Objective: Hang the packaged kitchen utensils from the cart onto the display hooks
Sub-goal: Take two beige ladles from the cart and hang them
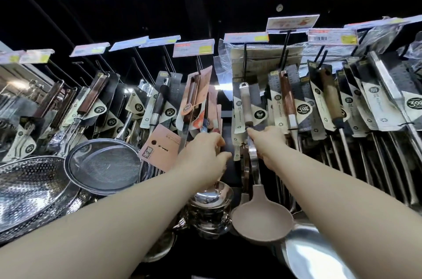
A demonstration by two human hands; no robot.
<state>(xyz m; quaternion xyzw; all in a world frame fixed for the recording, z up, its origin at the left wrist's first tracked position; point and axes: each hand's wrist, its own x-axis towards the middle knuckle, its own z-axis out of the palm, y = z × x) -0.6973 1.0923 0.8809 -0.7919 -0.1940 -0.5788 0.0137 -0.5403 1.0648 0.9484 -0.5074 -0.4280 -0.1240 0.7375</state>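
A beige silicone ladle point(260, 221) with a steel shaft and a pale handle hangs in front of the display wall; its loop end sits near a black display hook point(244, 61). My right hand point(267, 141) grips the ladle's shaft just below the handle. My left hand point(205, 150) is closed around the shafts of the steel ladles point(210, 196) hanging to the left, next to orange packaging cards point(196, 93). The cart is out of view.
Rows of packaged utensils hang on hooks across the wall, with price tags point(245, 37) on top. Mesh strainers point(105, 162) and a perforated colander point(32, 187) crowd the left. More steel shafts point(342, 153) hang at the right.
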